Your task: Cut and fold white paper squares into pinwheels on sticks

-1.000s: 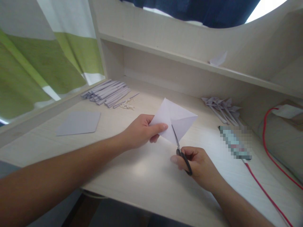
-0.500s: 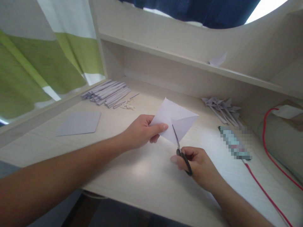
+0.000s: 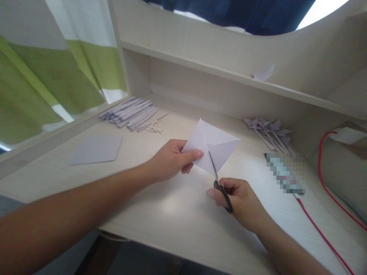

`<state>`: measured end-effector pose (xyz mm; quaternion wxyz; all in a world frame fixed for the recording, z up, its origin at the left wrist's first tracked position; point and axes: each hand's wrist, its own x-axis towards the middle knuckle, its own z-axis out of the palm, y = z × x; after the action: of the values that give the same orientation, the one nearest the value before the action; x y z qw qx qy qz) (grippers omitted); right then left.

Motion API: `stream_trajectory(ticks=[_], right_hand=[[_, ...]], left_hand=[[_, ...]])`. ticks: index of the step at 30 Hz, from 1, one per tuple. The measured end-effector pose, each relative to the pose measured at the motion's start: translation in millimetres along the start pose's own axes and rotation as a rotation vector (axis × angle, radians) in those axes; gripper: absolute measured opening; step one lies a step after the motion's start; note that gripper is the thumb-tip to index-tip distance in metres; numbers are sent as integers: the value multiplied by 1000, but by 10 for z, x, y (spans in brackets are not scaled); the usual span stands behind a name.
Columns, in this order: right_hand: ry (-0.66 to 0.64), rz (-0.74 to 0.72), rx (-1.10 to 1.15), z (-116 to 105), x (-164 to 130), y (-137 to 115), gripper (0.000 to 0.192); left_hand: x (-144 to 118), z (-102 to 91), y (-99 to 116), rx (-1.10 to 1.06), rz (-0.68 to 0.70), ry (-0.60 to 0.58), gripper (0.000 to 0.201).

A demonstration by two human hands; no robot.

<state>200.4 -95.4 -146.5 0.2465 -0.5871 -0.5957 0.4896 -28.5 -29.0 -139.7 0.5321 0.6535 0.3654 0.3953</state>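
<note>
My left hand (image 3: 174, 158) pinches the left corner of a square sheet of white paper (image 3: 219, 143), thumb on top and fingers beneath. The sheet is raised above the desk, turned like a diamond. A slit or crease runs from its right corner in toward the middle. My right hand (image 3: 243, 202) is closed around the black handles of a pair of scissors (image 3: 225, 194). Their blades lie over the paper's near corner, with the tip close to the sheet's centre. Whether the lower blade sits under the paper is hard to see.
A stack of paper squares (image 3: 96, 149) lies on the left. Behind it are rolled paper sticks (image 3: 129, 112) and small pale bits (image 3: 155, 127). Paper pinwheels (image 3: 269, 130) rest at the back right, near a blurred phone (image 3: 283, 173) with a red cable (image 3: 323, 233). A folded paper (image 3: 263, 72) sits on the shelf.
</note>
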Motion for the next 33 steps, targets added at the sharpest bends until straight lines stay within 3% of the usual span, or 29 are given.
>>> stream_trajectory(ticks=[33], right_hand=[[6, -7, -12, 3, 5, 6, 44]], left_hand=[[-1, 7, -14, -24, 2, -5, 43]])
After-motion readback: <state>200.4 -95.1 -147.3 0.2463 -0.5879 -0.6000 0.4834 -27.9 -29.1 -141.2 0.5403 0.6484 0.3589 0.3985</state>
